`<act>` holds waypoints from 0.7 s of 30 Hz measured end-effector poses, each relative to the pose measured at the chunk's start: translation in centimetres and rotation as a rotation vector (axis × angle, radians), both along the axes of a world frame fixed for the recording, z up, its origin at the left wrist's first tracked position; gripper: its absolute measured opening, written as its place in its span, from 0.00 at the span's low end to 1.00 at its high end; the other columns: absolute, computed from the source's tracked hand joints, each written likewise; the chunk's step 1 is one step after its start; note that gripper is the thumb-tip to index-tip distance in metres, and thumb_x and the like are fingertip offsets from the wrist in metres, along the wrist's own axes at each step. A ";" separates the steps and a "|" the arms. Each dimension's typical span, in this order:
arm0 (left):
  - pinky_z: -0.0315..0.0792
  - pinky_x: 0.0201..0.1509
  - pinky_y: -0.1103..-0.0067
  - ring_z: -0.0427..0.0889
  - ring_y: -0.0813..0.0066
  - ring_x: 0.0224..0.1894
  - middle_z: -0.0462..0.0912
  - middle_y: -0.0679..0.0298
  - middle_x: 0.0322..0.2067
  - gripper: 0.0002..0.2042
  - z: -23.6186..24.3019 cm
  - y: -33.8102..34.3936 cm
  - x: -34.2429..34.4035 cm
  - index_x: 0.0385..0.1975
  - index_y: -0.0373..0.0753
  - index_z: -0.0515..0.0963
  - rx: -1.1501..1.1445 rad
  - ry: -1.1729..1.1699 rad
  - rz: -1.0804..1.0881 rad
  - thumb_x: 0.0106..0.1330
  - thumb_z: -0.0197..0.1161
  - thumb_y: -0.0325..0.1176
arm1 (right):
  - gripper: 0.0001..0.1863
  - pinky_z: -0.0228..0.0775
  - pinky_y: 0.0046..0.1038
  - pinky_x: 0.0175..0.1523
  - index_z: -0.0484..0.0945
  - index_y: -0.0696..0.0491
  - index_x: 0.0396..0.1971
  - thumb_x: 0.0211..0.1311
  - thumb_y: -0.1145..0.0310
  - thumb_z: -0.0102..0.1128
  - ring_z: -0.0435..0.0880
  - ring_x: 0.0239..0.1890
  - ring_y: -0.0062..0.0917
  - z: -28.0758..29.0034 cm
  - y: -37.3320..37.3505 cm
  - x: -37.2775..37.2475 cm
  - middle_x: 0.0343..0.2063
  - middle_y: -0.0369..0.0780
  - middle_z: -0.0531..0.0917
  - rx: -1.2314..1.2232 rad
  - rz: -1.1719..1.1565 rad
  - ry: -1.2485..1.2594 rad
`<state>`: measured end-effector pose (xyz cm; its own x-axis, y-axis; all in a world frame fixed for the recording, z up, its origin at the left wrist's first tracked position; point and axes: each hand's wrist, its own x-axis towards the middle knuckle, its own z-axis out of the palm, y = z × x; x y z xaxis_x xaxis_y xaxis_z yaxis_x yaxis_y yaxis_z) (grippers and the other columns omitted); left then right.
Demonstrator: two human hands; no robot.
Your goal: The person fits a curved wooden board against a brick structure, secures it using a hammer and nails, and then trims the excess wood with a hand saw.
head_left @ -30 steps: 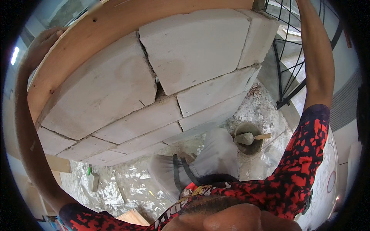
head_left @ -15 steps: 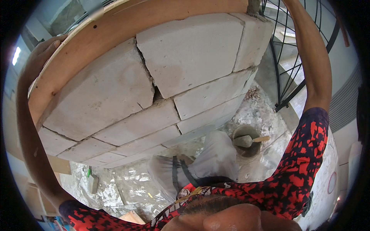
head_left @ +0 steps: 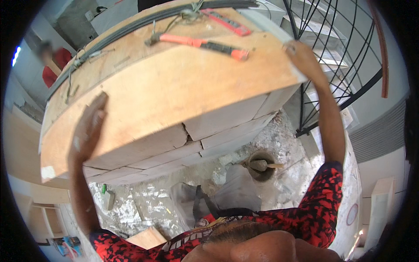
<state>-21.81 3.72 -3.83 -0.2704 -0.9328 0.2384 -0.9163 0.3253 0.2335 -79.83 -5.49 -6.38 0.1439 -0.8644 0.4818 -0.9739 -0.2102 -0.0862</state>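
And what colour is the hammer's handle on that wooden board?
The hammer's handle is orange-red with a black section, best seen in the head view.

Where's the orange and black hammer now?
The orange and black hammer lies on the tan plywood top, upper middle of the head view, beside the red bar-shaped level.

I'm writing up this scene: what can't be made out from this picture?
In the head view:
- Top of the block wall: hidden under the wooden board.
- Inside of the bucket: partly covered by the trowel.
- Person in red: blurred.
- Dark shape: cut off by the top edge.
- Left hand: details blurred.
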 end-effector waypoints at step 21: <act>0.43 0.70 0.52 0.58 0.63 0.69 0.64 0.60 0.65 0.21 1.1 -0.7 -1.3 0.60 0.44 0.69 0.085 0.055 0.233 0.68 0.49 0.41 | 0.15 0.70 0.28 0.48 0.81 0.61 0.37 0.54 0.65 0.66 0.80 0.39 0.27 -3.8 -1.1 -0.8 0.35 0.42 0.84 0.240 -0.246 -0.744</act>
<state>-23.14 2.98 -2.70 -0.0348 -0.9856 0.1653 -0.9494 0.0843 0.3027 -80.67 -6.64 -10.14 -0.3475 -0.9213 0.1745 -0.6601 0.1081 -0.7434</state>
